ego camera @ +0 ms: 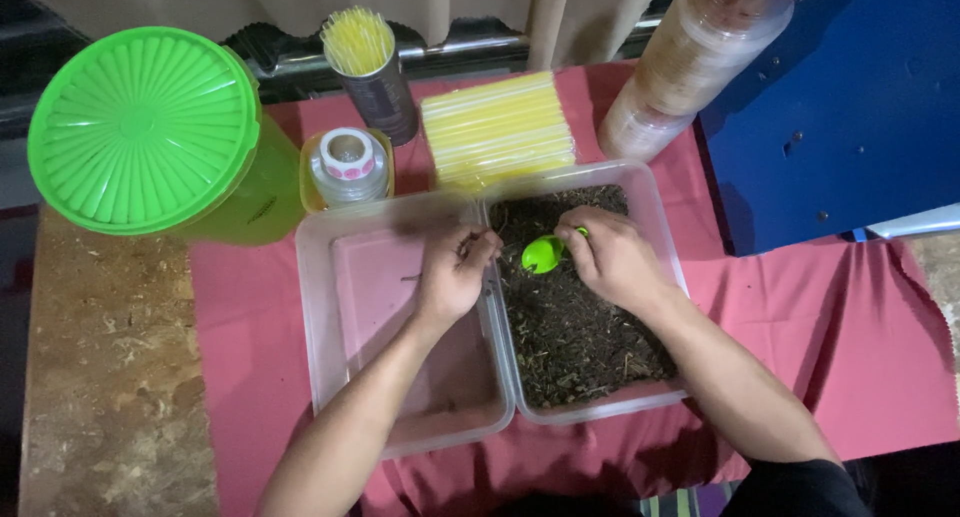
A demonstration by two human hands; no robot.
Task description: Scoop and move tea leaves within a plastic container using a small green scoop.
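My right hand (610, 257) gripped the green spoon (543, 254) over the tub of dark loose material (575, 327). My left hand (452, 272) hovered over the empty clear tub (350, 327), fingers curled; whether they pinched anything I could not tell. A tilted spoon could have spilled onto the red cloth (820, 337). The straw bundle (497, 127) and tape roll (347, 162) crowded the far side.
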